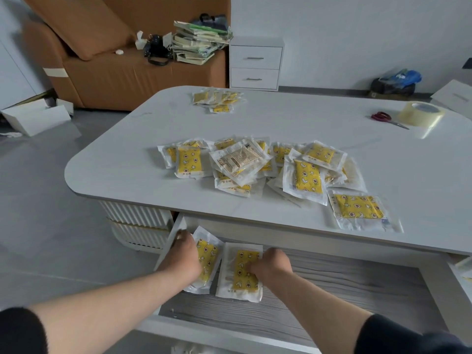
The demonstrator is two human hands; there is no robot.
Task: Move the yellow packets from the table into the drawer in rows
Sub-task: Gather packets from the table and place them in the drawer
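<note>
The open drawer (332, 290) with a grey wood-grain floor sits under the white table (281, 118). Two yellow packets lie side by side at its left end. My left hand (184, 256) grips the left packet (208, 252), which is tilted against the drawer's left wall. My right hand (270, 264) has its curled fingers on the right edge of the second packet (240, 274), which lies flat. A loose pile of several yellow packets (255, 164) covers the table's middle. One single packet (357, 208) lies near the front edge, and a smaller pile (217, 99) is at the far edge.
Red scissors (383, 117) and a roll of clear tape (421, 114) lie at the table's far right. Beyond the table stand a brown sofa (102, 72) with books and a white two-drawer cabinet (255, 62). The drawer's right part is bare floor.
</note>
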